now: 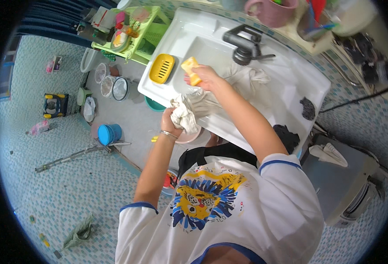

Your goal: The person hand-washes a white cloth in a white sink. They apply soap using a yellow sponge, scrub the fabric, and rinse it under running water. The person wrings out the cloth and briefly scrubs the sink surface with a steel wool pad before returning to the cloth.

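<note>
My right hand (205, 78) grips a yellow bar of soap (191, 70) over the basin of the white sink (157, 87). Closer to me, my left hand (170, 123) is closed around a bunched white cloth (184, 115) at the sink's front edge. The cloth trails to the right through the basin, partly hidden behind my right forearm. A yellow slotted soap dish (162, 69) sits on the sink's left rim, beside the soap. Behind the basin stands a black faucet (243, 42).
A dark crumpled item (307, 108) lies on the sink's right side, with a black cloth (286, 138) at its front edge. At far left stands a green shelf (136, 42) with bottles. A blue bucket (109, 133) is on the floor. A pink mug (273, 12) stands behind the sink.
</note>
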Motion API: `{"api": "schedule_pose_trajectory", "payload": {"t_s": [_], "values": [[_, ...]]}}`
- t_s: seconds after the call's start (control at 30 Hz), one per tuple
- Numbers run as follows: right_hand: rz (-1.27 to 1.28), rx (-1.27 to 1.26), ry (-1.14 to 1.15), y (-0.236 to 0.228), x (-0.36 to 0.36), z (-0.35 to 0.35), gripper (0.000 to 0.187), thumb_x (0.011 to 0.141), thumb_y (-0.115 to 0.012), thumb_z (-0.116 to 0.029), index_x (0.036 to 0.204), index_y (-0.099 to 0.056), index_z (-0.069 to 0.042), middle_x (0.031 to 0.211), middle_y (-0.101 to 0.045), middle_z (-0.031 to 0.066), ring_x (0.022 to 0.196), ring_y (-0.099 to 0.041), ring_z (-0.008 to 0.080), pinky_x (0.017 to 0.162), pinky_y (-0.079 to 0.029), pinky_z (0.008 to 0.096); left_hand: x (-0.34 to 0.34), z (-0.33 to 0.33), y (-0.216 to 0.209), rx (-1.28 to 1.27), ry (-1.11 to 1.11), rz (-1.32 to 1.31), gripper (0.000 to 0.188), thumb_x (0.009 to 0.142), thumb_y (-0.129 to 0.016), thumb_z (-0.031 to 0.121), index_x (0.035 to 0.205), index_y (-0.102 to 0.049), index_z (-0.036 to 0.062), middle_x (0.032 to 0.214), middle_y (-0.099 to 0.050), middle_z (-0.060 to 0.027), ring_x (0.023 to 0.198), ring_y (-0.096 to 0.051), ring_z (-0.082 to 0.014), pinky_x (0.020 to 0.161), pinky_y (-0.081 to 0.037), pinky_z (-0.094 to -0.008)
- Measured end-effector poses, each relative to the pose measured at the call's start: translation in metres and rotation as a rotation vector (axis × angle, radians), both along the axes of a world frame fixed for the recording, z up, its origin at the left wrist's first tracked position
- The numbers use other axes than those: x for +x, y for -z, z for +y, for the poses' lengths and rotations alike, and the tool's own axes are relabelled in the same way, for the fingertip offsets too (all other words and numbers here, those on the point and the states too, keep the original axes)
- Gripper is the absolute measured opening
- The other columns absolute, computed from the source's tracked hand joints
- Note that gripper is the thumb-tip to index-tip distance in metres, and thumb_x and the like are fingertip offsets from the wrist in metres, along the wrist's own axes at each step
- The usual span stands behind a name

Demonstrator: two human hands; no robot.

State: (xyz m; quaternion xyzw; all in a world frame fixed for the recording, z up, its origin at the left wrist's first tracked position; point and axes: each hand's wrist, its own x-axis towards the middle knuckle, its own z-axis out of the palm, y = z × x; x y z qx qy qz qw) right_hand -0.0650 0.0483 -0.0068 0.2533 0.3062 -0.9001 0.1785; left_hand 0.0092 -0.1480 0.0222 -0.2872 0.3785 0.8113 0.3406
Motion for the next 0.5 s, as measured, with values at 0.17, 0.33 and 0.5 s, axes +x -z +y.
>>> {"api": "schedule_pose_trajectory", "payload": {"t_s": [0.17,0.33,0.5], "values": [[-0.078,0.018,0.003,0.036,-0.086,-0.093,0.028,0.087,-0.046,-0.007,0.114,-0.043,0.001,0.093,-0.057,0.0157,0.081,-0.059,0.0267,0.065,-0.052,0.0401,-0.004,-0.019,0.005,0.072,0.050,-0.027,0.035,0.077,-0.045,0.018,0.106,-0.053,0.0011,0.097,-0.062,-0.0120,0.088,-0.061,-0.0277,0.083,-0.048,-0.0416],[-0.084,0.220,0.044,0.012,-0.067,-0.081,0.030,0.081,-0.055,-0.012,0.108,-0.051,0.001,0.099,-0.056,0.0130,0.085,-0.059,0.0227,0.067,-0.051,0.0297,-0.010,-0.023,0.012,0.174,0.064,0.006,0.033,0.081,-0.043,0.016,0.109,-0.052,0.0010,0.099,-0.062,-0.0121,0.090,-0.061,-0.0264,0.083,-0.048,-0.0427],[0.026,0.455,0.165,-0.025,0.052,-0.012,0.045,0.084,-0.054,-0.034,0.118,-0.047,-0.005,0.103,-0.056,0.0099,0.094,-0.055,0.0255,0.083,-0.045,0.0412,-0.012,0.018,0.019,0.333,0.125,0.081,0.037,0.084,-0.040,0.018,0.114,-0.049,-0.0021,0.107,-0.059,-0.0139,0.098,-0.058,-0.0255,0.089,-0.045,-0.0382]]}}
